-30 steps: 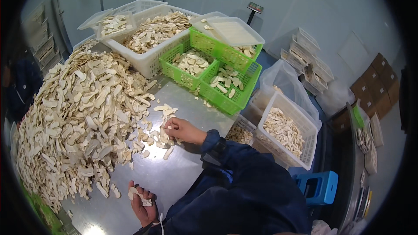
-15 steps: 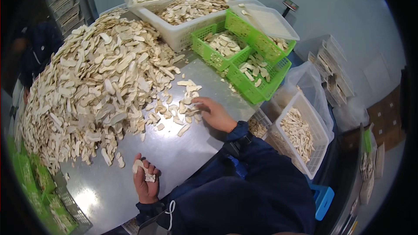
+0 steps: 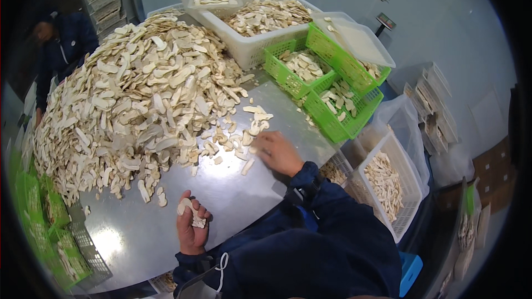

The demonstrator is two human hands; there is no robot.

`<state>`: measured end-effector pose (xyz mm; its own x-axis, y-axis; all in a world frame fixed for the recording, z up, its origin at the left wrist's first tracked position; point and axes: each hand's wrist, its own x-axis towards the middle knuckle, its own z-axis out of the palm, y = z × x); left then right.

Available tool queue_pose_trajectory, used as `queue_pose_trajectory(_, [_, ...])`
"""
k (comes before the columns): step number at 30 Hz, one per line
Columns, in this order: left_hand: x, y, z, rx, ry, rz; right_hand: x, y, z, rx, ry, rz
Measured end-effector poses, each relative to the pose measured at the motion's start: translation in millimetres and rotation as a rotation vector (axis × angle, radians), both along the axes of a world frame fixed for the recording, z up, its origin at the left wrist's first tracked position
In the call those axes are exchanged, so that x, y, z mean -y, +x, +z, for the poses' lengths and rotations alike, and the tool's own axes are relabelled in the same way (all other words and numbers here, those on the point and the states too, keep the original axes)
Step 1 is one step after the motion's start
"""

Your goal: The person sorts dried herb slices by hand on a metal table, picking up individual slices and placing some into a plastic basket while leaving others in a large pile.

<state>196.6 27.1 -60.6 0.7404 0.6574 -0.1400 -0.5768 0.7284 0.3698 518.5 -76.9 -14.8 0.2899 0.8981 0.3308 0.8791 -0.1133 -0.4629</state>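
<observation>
Left hand (image 3: 191, 227) lies palm up near the body, fingers curled in a loose grip. Right hand (image 3: 279, 152) reaches forward, palm down, fingers spread and low. Both forearms in dark blue sleeves, elbows bent.

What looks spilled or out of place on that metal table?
Nothing looks damaged. A few pale mushroom slices lie scattered loose on the steel table, apart from the big heap, beside the right hand. The left hand holds some slices.

The green baskets (image 3: 50, 232) at the lower left blur into the dark rim, their contents unreadable.
</observation>
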Motion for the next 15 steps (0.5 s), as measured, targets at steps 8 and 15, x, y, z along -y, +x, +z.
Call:
queue_pose_trajectory(8, [-2.4,-1.1,-1.7,-0.015,0.006,0.013,-47.2,-35.2,6.9,-0.044,0.080,0.356])
queue_pose_trajectory(15, [-0.1,3.0,3.0,0.004,0.004,0.003,-63.2,-25.6,-11.7,0.283,0.037,0.369])
